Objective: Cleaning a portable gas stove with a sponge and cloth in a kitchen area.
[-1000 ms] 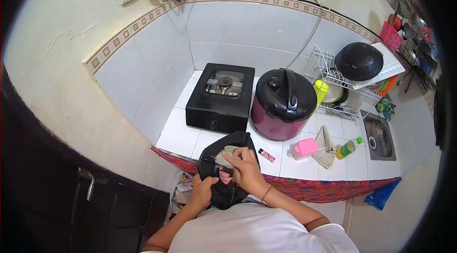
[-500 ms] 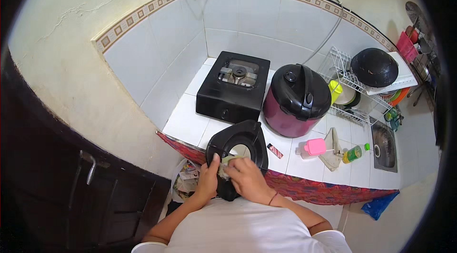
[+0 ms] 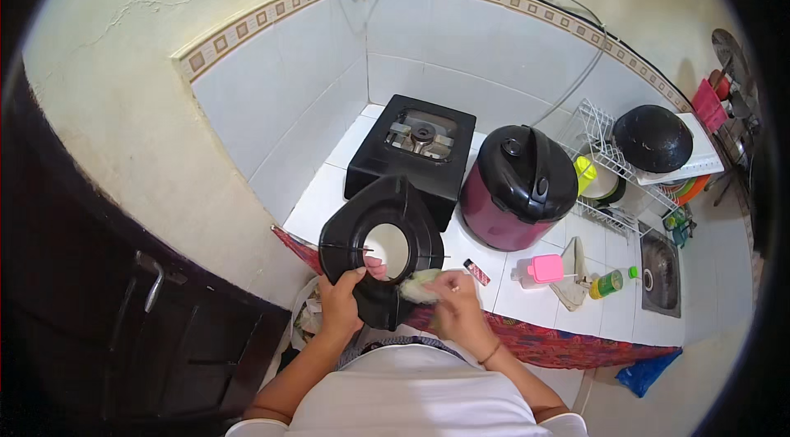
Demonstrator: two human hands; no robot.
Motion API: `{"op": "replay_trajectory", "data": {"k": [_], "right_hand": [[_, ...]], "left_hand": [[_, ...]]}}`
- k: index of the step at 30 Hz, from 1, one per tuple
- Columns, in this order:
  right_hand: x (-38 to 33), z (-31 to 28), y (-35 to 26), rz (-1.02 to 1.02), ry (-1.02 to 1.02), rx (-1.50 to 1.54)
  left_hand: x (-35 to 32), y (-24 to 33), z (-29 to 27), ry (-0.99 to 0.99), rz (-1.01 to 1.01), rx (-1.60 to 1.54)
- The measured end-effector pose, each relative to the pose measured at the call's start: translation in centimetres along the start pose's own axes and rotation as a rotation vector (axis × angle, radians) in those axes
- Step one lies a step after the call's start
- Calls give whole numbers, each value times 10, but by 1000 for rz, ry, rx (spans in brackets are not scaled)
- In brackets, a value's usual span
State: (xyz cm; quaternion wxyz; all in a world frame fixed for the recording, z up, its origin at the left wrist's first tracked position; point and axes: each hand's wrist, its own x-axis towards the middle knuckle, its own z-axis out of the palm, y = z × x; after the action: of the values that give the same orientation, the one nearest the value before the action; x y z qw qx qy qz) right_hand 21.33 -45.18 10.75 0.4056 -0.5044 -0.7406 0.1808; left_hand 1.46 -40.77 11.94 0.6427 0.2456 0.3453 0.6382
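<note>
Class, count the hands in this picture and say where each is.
2. The left hand grips the black frame at lower left, some fingers showing through the hole; the right hand holds a pale pad near the frame's lower right edge.

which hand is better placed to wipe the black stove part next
Probably the right hand: it holds the pale wad at the lower right of the black ring-shaped stove part. The left hand grips that part's lower left, so it seems better suited to steadying.

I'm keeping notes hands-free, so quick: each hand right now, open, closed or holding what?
Left hand: closed, holding the black plate, fingers showing through its hole.
Right hand: closed, holding a pale wad.
</note>
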Motion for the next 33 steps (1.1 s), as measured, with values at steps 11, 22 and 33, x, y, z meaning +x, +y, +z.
{"op": "replay_trajectory", "data": {"k": [11, 22, 33], "right_hand": [[3, 35, 6, -47, 10, -135], [34, -50, 11, 40, -236, 45], [19, -18, 47, -155, -365, -164]], "left_hand": [[-4, 6, 6, -47, 54, 36], [-6, 11, -19, -151, -12, 149], [-7, 15, -25, -112, -197, 116]]}}
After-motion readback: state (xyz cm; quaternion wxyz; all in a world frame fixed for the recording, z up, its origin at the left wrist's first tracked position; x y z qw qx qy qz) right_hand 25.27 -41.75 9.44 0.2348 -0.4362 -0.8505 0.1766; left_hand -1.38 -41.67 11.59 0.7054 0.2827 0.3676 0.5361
